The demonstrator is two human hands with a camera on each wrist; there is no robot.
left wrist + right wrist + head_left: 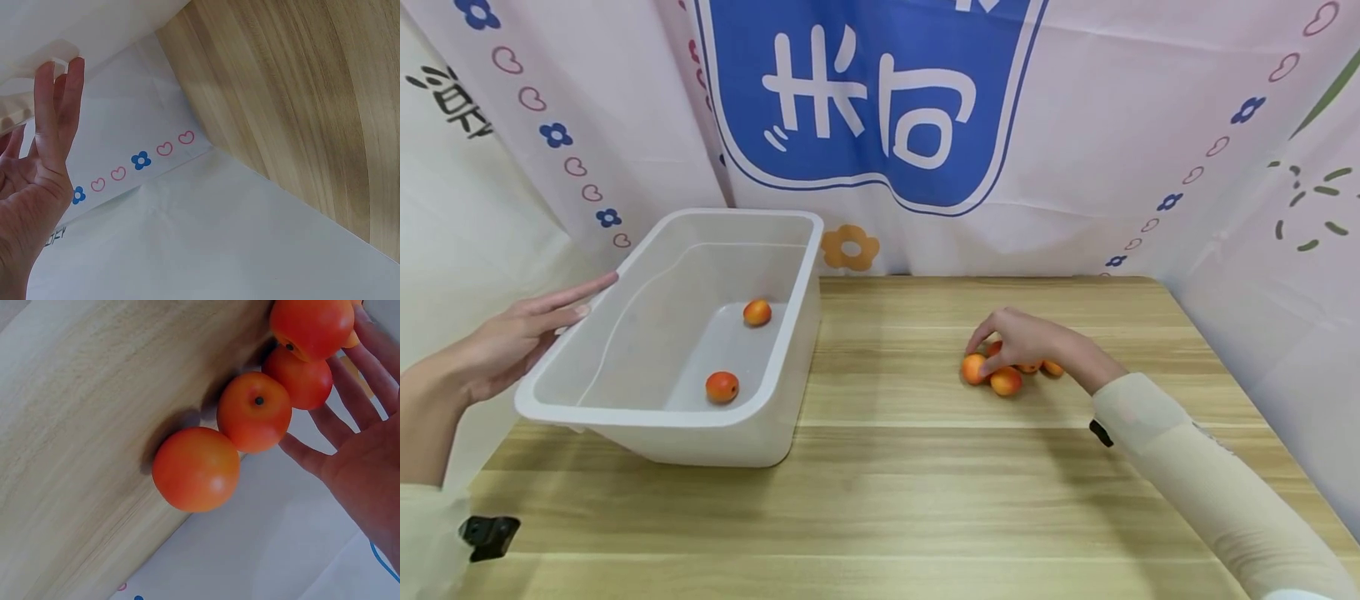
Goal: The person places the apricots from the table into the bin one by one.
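Observation:
At the left, my left hand [508, 346] touches the side of a white plastic tub [647, 417], its fingers extended. In the left wrist view the straight fingers [74, 94] meet the tub's outer wall [119, 28] just under the rim. Two orange-red fruits, one nearer [722, 387] and one farther back [757, 312], lie on the tub's floor. Over a cluster of similar small apple-like fruits on the right, my right hand [1026, 337] pinches the leftmost fruit [974, 369] between thumb and fingers. Beside it sits another fruit [1006, 382]; others are partly hidden under the hand.
The wooden table [910, 500] spans the front, with its far edge against a printed curtain [1097, 167]. White fabric walls stand close on the left and right [1285, 333]. In the right wrist view several fruits [197, 469] lie in a row along the wood.

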